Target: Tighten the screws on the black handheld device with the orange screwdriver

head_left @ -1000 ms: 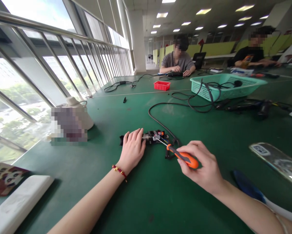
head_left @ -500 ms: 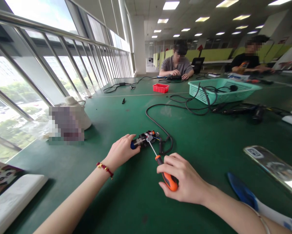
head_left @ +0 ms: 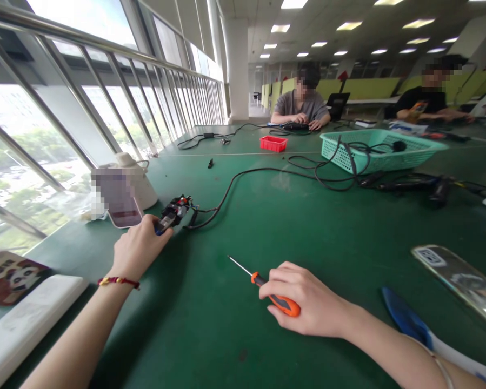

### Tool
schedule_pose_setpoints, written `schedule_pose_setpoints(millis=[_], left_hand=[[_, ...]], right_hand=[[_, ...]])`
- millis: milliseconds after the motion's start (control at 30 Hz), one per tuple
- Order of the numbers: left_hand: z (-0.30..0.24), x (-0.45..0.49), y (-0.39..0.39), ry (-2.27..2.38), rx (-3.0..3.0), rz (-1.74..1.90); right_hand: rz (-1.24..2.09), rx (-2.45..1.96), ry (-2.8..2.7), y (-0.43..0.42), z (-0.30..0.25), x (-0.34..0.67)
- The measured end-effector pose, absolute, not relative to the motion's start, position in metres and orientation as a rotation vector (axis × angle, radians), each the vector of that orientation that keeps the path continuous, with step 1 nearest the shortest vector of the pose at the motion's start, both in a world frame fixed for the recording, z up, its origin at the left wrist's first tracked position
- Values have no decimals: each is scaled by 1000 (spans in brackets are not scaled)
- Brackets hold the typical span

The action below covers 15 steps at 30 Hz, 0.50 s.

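My left hand point(head_left: 139, 246) is closed on a small black device point(head_left: 173, 210) with exposed red and coloured wiring, holding it on the green table point(head_left: 267, 227) at the left, close to a pixelated phone point(head_left: 119, 202). A black cable point(head_left: 243, 178) trails from the device toward the right. My right hand point(head_left: 307, 305) grips the orange handle of a screwdriver point(head_left: 267, 289). Its thin metal shaft points up-left over bare table, well apart from the device.
A white kettle-like object point(head_left: 139, 181) stands behind the phone. A teal basket point(head_left: 383, 148) with cables and a red tray point(head_left: 273, 143) sit farther back. A shiny flat item point(head_left: 457, 278) and a blue object point(head_left: 405, 319) lie right. Two people sit at the far end. A white slab point(head_left: 27, 319) lies left.
My left hand has dragged the device and its cable left, away from the centre to beside the phone. The screwdriver tip has come off the device and my right hand has drawn back.
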<state>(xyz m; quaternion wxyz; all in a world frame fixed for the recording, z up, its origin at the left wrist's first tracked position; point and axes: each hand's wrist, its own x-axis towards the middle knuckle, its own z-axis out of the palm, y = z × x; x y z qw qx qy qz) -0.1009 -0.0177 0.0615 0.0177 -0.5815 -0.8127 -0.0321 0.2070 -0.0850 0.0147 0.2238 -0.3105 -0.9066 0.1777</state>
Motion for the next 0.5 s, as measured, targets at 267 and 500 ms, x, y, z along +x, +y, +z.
schedule_pose_setpoints(millis=[267, 500], left_hand=[[65, -113, -17, -2455, -1479, -348], [53, -118, -14, -2360, -1525, -363]], right_hand=[[509, -871, -2509, -84, 12, 209], [512, -872, -2514, -86, 15, 210]])
